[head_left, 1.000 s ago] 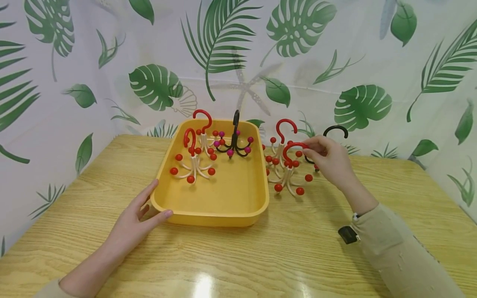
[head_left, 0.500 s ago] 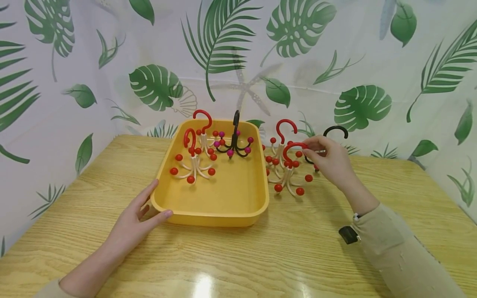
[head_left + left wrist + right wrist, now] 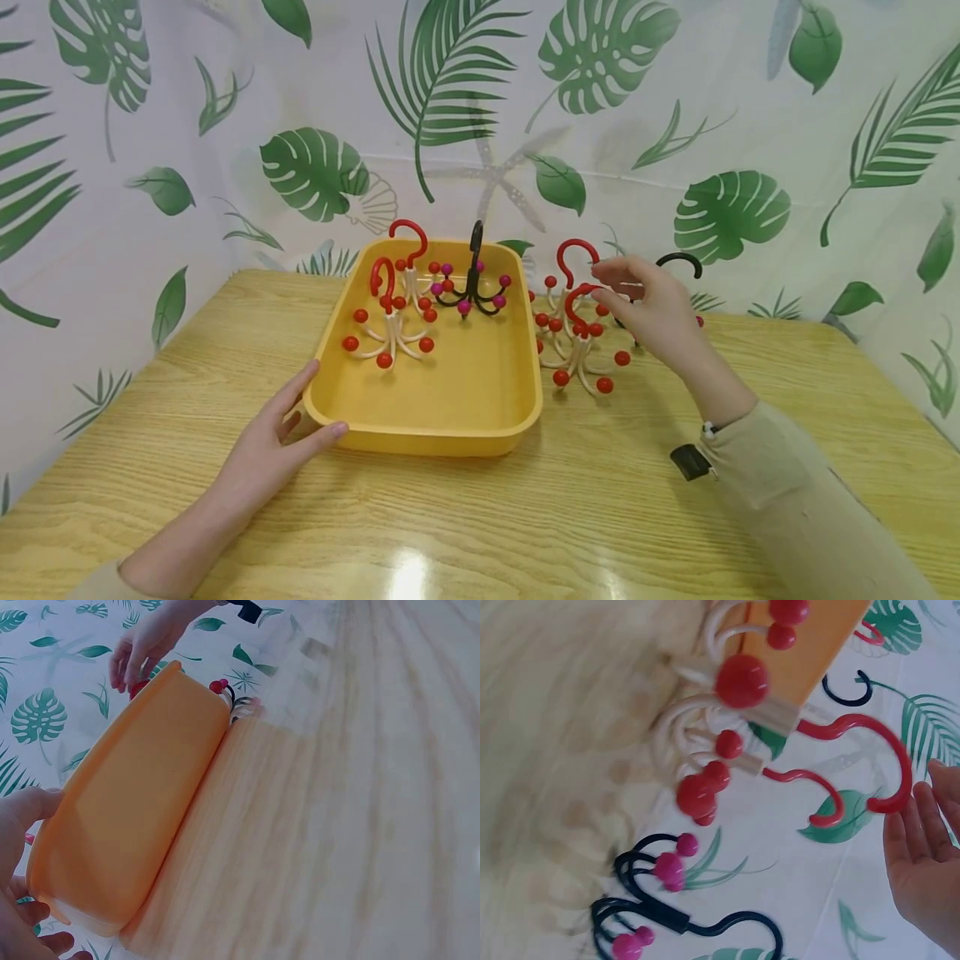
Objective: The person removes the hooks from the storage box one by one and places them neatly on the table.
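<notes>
My left hand (image 3: 266,450) rests spread against the near left corner of the yellow plastic tray (image 3: 435,442), thumb over the near rim, fingers along the left side. In the left wrist view the tray's outer wall (image 3: 142,795) fills the middle. Right of the tray stands a cream hook hanger (image 3: 579,357), its curved arms tipped with red balls under a red hook. My right hand (image 3: 660,312) is at that hook, thumb and fingers apart. Seen from the right wrist, nearly straight fingertips lie at the tip of the red hook (image 3: 904,765).
Inside the tray are two cream-and-red hangers, a front one (image 3: 392,333) and a rear one (image 3: 410,279), plus a black hanger (image 3: 472,287) with magenta balls. Another red hook (image 3: 576,243) stands behind the right-hand hanger, and a black hanger (image 3: 679,915) stands beside them. A leaf-patterned cloth (image 3: 480,100) hangs behind the wooden table (image 3: 525,517).
My right hand has shifted slightly left and its thumb and fingers have spread apart at the red hook they pinched before. The left hand and the tray stay where they were.
</notes>
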{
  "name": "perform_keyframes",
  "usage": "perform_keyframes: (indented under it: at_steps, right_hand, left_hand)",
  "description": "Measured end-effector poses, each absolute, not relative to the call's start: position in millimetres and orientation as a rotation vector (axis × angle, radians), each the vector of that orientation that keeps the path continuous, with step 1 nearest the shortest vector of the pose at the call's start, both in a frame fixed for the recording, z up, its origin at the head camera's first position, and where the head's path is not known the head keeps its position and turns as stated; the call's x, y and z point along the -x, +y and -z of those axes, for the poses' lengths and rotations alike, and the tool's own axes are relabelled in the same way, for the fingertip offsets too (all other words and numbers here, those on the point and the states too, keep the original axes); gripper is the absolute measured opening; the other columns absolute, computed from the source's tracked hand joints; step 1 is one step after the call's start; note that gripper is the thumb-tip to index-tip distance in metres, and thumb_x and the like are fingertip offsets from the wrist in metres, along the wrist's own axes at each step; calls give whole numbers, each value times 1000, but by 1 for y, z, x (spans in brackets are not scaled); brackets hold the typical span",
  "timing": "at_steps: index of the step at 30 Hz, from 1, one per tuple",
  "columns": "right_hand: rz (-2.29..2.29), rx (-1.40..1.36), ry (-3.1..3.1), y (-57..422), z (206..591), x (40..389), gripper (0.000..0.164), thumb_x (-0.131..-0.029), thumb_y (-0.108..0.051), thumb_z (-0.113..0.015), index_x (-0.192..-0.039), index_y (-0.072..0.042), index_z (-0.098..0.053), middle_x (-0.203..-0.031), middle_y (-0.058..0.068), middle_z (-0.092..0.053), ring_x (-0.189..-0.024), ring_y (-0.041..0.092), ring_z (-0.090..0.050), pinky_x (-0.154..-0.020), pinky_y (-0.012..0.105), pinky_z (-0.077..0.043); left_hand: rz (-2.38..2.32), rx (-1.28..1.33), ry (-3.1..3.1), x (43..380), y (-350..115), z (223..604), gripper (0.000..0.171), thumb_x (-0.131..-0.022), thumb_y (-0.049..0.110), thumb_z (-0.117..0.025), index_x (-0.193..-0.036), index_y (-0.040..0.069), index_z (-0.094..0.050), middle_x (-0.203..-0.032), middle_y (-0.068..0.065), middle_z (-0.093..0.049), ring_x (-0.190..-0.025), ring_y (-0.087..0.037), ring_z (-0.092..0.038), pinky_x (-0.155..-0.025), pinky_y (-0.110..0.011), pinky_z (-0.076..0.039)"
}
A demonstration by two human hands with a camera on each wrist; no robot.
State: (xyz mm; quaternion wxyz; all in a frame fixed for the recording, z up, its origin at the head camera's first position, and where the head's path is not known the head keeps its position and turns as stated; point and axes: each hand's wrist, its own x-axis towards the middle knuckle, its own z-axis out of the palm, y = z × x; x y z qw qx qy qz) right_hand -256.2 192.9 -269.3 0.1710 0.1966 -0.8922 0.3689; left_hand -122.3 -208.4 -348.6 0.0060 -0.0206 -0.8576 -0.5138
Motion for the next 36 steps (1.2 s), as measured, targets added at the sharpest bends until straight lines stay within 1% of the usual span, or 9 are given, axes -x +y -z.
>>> perform_keyframes:
  at_steps: [4,9,12,16,23,27,31,36]
  right_hand:
    - [-1048,-652,-2495,174,257,256,28,-91,-11,-67,-117,-2,-61,-115,13,-63,-111,29,-58,-97,45,-48]
    - [-1053,-765,-2460,146,243,257,26,-90,-8,-66,-115,-2,-62,-112,11,-63,-107,25,-58,-96,41,-49]
    - [-1040,-861,-2470,128,235,258,27,-90,-8,-66,-116,-1,-62,-113,11,-62,-107,24,-57,-95,39,-50]
    - [-1024,-957,-2515,106,227,260,29,-89,-9,-68,-117,-3,-62,-117,8,-62,-108,22,-57,-95,36,-50]
    - [-1048,-1008,-2570,77,212,266,31,-90,-12,-67,-121,-7,-61,-121,5,-59,-111,19,-57,-97,32,-49]
    - [-1033,-1021,-2567,63,207,272,33,-91,-15,-67,-122,-9,-60,-121,3,-60,-110,17,-57,-96,29,-49]
    - [-1038,-1049,-2572,49,208,279,35,-91,-17,-66,-125,-9,-59,-125,5,-59,-111,17,-57,-95,28,-49]
    - [-1117,-1137,-2576,29,214,285,40,-92,-11,-64,-130,-7,-55,-130,7,-54,-113,19,-55,-95,26,-49]
  left_hand:
    - [1619,73,-2677,122,-209,348,90,-86,38,-71,-155,20,-16,-158,-12,-14,-142,-36,-16,-112,-54,-24]
    - [1618,72,-2680,122,-209,349,90,-86,38,-71,-155,20,-16,-158,-12,-14,-142,-36,-16,-112,-54,-25]
    - [1619,68,-2680,122,-209,349,90,-86,38,-71,-155,20,-16,-158,-12,-13,-142,-36,-16,-112,-54,-25]
    - [1627,70,-2679,122,-209,350,90,-86,38,-71,-155,21,-16,-158,-10,-13,-142,-35,-15,-112,-54,-25]
    - [1625,64,-2683,123,-209,351,90,-86,39,-71,-155,22,-16,-158,-10,-14,-142,-35,-16,-112,-53,-25]
    - [1629,65,-2682,123,-209,350,90,-86,40,-71,-155,21,-16,-158,-10,-14,-142,-35,-16,-112,-53,-25]
    - [1627,71,-2680,122,-209,349,90,-86,38,-71,-155,20,-16,-158,-11,-14,-142,-35,-16,-112,-53,-25]
    - [1620,72,-2683,122,-209,348,90,-86,37,-71,-155,20,-16,-158,-11,-14,-142,-36,-16,-112,-54,-25]
